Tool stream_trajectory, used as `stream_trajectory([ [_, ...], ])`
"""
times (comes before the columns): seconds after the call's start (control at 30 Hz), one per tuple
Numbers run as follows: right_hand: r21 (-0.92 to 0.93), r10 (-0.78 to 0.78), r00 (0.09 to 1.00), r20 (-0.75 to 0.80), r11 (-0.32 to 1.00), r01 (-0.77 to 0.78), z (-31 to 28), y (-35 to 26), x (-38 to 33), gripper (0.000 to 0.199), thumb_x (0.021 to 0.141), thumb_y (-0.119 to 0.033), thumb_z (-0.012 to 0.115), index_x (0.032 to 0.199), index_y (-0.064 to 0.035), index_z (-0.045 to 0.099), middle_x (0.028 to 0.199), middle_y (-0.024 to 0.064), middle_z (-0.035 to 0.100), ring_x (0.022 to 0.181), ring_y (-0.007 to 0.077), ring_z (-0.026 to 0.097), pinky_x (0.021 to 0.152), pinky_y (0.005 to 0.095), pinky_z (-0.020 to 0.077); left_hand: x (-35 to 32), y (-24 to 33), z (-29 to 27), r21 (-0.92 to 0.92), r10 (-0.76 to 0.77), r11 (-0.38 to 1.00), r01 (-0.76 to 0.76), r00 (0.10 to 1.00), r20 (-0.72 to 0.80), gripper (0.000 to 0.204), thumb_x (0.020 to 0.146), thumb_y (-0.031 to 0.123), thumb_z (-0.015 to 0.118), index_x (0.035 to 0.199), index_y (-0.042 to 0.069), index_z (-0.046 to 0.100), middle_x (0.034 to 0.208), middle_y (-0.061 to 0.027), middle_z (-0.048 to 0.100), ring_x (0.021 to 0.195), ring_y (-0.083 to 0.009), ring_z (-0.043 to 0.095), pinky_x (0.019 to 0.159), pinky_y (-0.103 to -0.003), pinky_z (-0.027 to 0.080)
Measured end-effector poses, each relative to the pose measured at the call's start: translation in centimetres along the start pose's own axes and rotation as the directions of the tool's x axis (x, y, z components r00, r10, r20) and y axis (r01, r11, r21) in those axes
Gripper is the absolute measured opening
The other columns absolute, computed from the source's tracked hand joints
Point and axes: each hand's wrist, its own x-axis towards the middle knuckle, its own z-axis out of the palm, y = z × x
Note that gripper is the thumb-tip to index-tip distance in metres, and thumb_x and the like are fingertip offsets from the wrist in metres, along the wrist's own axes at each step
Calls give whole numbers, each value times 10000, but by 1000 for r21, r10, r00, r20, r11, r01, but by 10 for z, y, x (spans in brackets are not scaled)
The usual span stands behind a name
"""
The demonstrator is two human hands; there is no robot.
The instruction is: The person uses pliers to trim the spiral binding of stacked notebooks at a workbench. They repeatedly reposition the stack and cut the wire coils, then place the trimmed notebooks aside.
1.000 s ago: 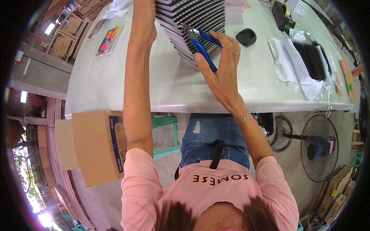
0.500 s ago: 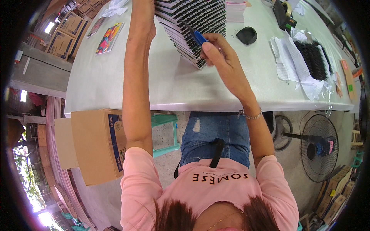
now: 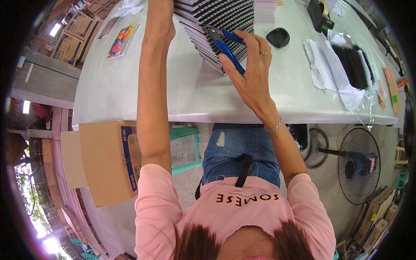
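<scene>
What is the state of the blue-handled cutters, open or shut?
Open: the cutters show both handles spread apart in the right hand. Their blade tips are too small to judge.

Cutters [image 3: 229, 55]: smooth blue handles, plastic in appearance, with dull grey metal tips. Bound stack [image 3: 227, 17]: white paper edges with ridged black bindings; table covering [image 3: 199, 97]: pale, smooth, with a soft sheen. Cardboard box [image 3: 104, 160]: matt brown surface; stool [image 3: 187, 166]: smooth green plastic; jeans [image 3: 236, 147]: worn denim cloth.

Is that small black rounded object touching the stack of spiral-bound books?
Apart. The head view shows a strip of pale tabletop between the black rounded object and the spiral-bound stack to its left.
</scene>
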Motion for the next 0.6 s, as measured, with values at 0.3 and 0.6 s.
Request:
stream_trajectory([
  [0.3,453,282,902,326,791,-411,-20,-9,7,509,976,-371,629,1337,-29,523,1173,203,569,1026,273,560,908,403,441,0,0,0,-21,1,1000,-1,1000,-1,331,958,329,568,1201,105,588,1118,-13,571,1104,-135,509,990,-269,357],
  [0.6,25,32,999,23,999,-33,-5,-2,-6,566,929,-392,690,1350,-52,523,1251,181,525,1154,321,471,1002,479,334,1,-2,0,-1,24,1000,-24,1000,5,326,955,327,569,1194,107,590,1114,-14,566,1097,-138,506,984,-275,358],
])
